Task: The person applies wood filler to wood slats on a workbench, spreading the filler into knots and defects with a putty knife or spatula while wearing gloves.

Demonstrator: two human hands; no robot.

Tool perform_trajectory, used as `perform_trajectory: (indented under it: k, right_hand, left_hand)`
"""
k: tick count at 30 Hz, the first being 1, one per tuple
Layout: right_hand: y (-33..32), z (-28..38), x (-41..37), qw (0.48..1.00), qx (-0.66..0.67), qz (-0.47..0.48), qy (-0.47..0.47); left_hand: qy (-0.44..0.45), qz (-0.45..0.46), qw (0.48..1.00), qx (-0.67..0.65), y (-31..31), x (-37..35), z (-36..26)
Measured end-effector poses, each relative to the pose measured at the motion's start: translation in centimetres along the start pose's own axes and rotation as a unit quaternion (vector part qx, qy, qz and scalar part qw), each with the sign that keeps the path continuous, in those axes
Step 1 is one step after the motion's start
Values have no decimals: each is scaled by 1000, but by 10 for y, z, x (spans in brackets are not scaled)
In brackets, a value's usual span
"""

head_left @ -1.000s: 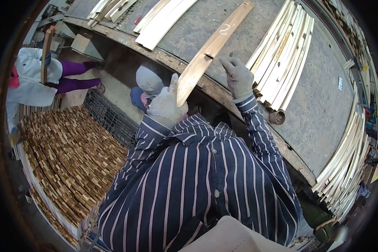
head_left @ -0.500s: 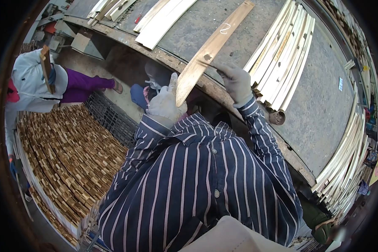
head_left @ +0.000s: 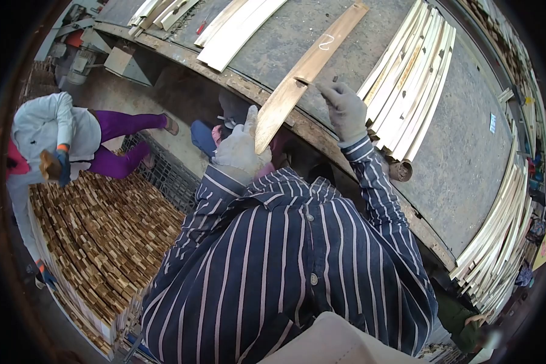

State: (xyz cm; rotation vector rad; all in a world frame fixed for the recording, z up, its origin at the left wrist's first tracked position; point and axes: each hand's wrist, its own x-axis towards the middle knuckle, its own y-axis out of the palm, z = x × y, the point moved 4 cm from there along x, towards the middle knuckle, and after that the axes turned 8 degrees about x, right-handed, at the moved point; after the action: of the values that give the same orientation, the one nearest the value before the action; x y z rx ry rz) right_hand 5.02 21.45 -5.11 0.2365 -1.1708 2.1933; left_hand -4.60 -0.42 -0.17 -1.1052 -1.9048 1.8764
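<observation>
A brown wooden board with a white chalk-like mark lies across the edge of the worktable, its near end jutting towards me. My gloved left hand is closed on that near end, index finger stretched up along its side. In my gloved right hand is a thin dark tool, fingers closed around it. Its tip is right at a dark knot in the middle of the board. Most of the tool is hidden by the fingers.
Pale strips lie bunched on the worktable at right, more boards at left. A small tube sits at the near edge. On my left, a person in purple trousers leans over a large stack of wood pieces.
My right hand has shifted slightly, and the thin tool's tip now sits at the knot. The board stays put. The person at left has bent lower, arm swung down.
</observation>
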Motion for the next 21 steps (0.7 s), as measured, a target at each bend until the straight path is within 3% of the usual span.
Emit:
perform_trajectory:
  k: [3,5,7,11,13,16,21]
  right_hand:
    - [4,8,-11,997,-75,34,-6]
    - [-2,10,-16,998,-61,11,-29]
    - [-10,12,-14,997,-41,70,-12]
    - [-10,4,-3,1000,0,18,-5]
    - [-1,2,-1,995,-97,18,-3]
    - [-1,13,-6,989,-134,62,-29]
    - [-10,11,-5,996,-75,58,-9]
  left_hand:
    - [7,-4,1000,-6,0,0,0]
    - [12,-7,1000,-12,0,0,0]
    - [12,-10,1000,-23,2,0,0]
    - [10,-11,1000,-26,-1,-1,-1]
    - [8,-8,1000,-24,-2,-2,-2]
    - [4,3,1000,-20,-5,-2,-3]
    - [7,-14,1000,-25,0,-2,1]
